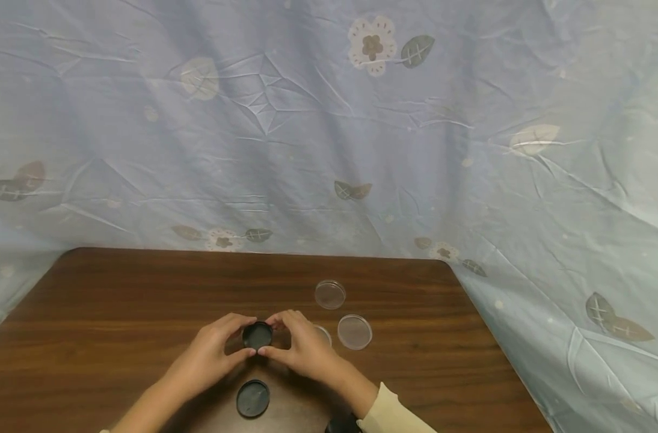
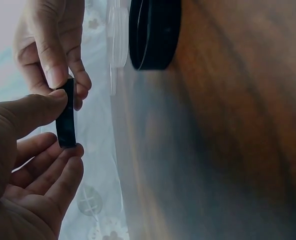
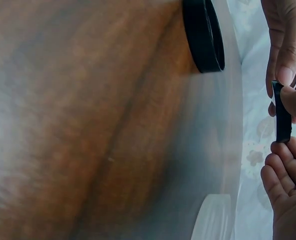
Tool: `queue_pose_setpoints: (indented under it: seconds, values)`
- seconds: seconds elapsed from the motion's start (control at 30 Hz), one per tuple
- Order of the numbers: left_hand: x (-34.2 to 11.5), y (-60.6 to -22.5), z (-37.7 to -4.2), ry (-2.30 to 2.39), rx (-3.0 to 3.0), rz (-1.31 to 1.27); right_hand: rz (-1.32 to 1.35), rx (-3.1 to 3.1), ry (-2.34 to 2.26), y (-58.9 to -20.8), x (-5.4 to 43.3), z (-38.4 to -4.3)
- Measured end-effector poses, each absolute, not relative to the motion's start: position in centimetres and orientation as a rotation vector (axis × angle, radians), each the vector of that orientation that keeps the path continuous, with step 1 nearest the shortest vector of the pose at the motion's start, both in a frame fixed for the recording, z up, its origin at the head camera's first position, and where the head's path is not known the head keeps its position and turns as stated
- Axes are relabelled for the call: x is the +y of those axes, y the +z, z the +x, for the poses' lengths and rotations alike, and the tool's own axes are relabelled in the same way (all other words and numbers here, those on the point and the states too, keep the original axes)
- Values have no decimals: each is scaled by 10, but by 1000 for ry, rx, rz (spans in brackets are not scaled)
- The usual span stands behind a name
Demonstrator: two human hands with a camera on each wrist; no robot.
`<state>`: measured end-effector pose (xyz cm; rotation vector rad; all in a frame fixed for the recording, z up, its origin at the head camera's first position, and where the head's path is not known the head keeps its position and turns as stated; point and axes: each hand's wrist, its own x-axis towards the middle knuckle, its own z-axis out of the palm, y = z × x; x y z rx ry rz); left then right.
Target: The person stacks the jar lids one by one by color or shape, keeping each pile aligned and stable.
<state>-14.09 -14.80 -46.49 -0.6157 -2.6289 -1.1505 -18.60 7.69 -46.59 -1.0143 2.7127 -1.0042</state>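
Both hands hold a small, shallow black round lid (image 1: 257, 335) above the table. My left hand (image 1: 207, 358) pinches its left edge between thumb and fingers. On the opposite edge, my right hand (image 1: 307, 349) does likewise, and the two thumb tips nearly meet at the near rim. Seen edge-on in the left wrist view, the lid (image 2: 66, 115) is a thin dark band between the left hand (image 2: 32, 165) and the right hand (image 2: 50, 45). Nearer the body, a second black round lid (image 1: 252, 399) with a raised rim lies on the table.
Beyond the right hand lie clear round dishes: one (image 1: 330, 294) at the back, another (image 1: 355, 332) closer, and a third (image 1: 323, 334) partly hidden by the hand. A dark object (image 1: 342, 424) shows beside the right sleeve. Patterned cloth (image 1: 307, 150) hangs behind the wooden table (image 1: 145, 288).
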Motion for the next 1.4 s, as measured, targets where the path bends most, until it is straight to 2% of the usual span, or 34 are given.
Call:
queue_pose_setpoints:
  seconds: [0.6, 1.4]
  values:
    - [-141, -471, -108, -1135, -2644, -603, -1090, 2673, -1002, -474, 88, -157]
    - [-143, -486, -90, -1106, -2660, -677, -1141, 2594, -1010, -478, 93, -139]
